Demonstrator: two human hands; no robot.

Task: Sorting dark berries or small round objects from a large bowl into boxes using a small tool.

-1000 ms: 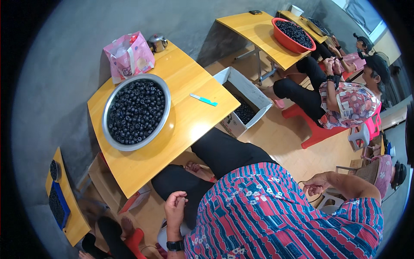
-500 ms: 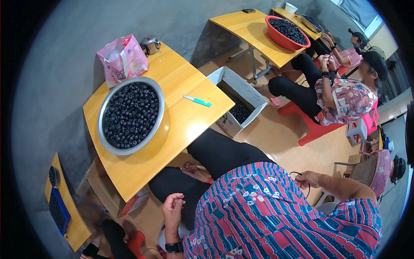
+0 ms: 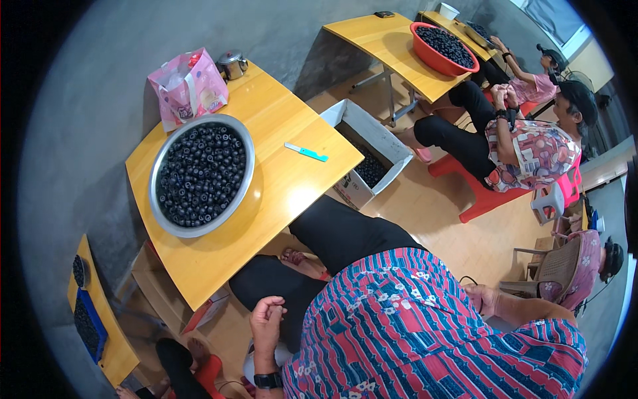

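Berries (image 3: 201,174), dark and round, fill a wide metal bowl (image 3: 247,174) on the yellow table (image 3: 279,133) in front of us, well apart from both our hands. Our left hand (image 3: 267,321) rests low beside our knee, its fingers curled into a loose fist with nothing that we can see in it; a black watch (image 3: 268,380) sits on that wrist. Our right hand (image 3: 484,298) lies out by our right hip, partly hidden behind the striped shirt (image 3: 412,332), so we cannot tell whether it is spread or closed. On the table, a small teal knife (image 3: 306,152) lies near the bowl's right side, and a pink bag (image 3: 188,88) stands just beyond the bowl with a small metal pot (image 3: 232,64) beside it. A white box (image 3: 369,149) sits on the floor next to the table. Farther off, another person in a patterned shirt (image 3: 531,149) sits by a second table that bears a red basin (image 3: 432,60) of berries.
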